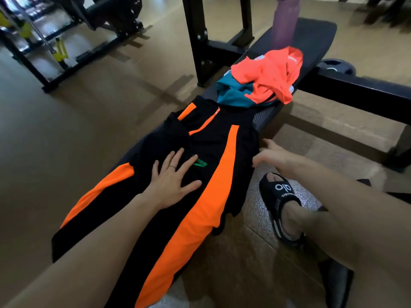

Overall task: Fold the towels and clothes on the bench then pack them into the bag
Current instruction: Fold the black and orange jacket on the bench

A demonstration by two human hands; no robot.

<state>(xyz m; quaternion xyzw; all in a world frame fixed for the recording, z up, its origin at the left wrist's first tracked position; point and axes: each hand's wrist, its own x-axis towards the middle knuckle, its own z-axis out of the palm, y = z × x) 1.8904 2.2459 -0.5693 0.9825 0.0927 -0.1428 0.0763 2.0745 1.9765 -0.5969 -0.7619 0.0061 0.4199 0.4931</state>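
Gym floor surrounds a long black padded bench point(311, 38). On it lies a black-and-orange jacket point(200, 152); left hand point(173, 176) presses flat, fingers spread. Right hand point(270, 155), blurry, seems relaxed beside the jacket's edge.

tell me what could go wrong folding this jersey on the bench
The black and orange jersey overhangs the narrow black padded bench on its right edge, so it may slide to the floor when the right hand pulls it. Only the flat left hand pins it.
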